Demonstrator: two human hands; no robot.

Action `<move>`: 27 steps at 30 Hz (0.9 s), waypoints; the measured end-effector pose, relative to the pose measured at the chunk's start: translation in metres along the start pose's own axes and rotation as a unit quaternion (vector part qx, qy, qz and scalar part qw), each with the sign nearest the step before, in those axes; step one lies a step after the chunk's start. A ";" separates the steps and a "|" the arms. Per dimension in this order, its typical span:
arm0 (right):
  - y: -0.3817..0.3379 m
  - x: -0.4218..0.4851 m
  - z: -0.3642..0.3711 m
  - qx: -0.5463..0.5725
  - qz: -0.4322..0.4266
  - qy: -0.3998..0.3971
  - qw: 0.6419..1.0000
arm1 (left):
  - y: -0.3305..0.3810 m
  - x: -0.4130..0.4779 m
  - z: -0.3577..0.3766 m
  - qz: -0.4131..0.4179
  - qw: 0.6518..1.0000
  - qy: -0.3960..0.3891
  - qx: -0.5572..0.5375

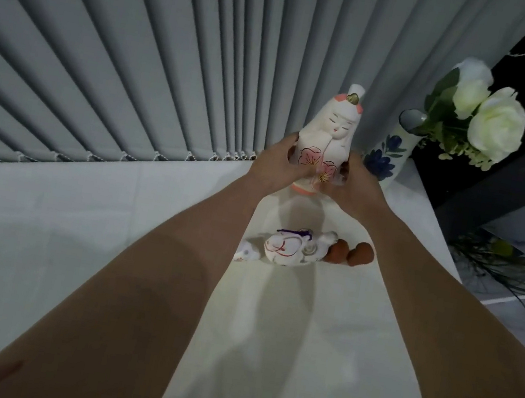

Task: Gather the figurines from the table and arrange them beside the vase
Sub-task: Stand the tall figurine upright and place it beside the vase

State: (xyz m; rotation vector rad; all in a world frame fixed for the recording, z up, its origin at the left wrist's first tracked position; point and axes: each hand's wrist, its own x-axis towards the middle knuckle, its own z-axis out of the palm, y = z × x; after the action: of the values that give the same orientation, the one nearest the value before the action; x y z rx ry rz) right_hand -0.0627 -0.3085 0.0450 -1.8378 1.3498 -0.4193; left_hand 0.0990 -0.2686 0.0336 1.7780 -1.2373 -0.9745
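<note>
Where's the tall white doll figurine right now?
Centre of the head view: the tall white doll figurine is upright between the left hand and right hand, just left of the vase.

Both bare arms stretched way out toward 12 o'clock, left hand [274, 162] and right hand [353, 186] facing each other, fingers curled in, wrists close together.

Open white tabletop [74, 236] at 9 o'clock, blinds [122, 53] walling off 11 o'clock, vase [389, 150] with white flowers [486, 121] at 2 o'clock, lying figurine [284, 249] and 2 brown pieces [349, 253] mid-tabletop between the forearms, bare tabletop at 6 o'clock.
</note>
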 end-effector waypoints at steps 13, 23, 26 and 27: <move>0.025 0.035 0.005 -0.072 0.009 0.022 0.997 | 0.004 0.030 0.015 0.001 0.995 0.040 0.095; 0.022 0.058 0.009 -0.104 0.017 0.058 0.993 | 0.009 0.047 0.021 0.000 0.990 0.094 0.109; 0.022 0.058 0.010 -0.114 0.019 0.066 0.991 | 0.010 0.048 0.024 -0.003 0.987 0.104 0.122; 0.023 0.058 0.011 -0.117 0.018 0.069 0.991 | 0.011 0.047 0.024 -0.004 0.986 0.105 0.129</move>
State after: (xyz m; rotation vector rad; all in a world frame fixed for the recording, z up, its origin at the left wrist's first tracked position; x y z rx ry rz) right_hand -0.0485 -0.3593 0.0098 -2.0013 1.5796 -0.3874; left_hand 0.0846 -0.3202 0.0247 2.0282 -1.2653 -0.6316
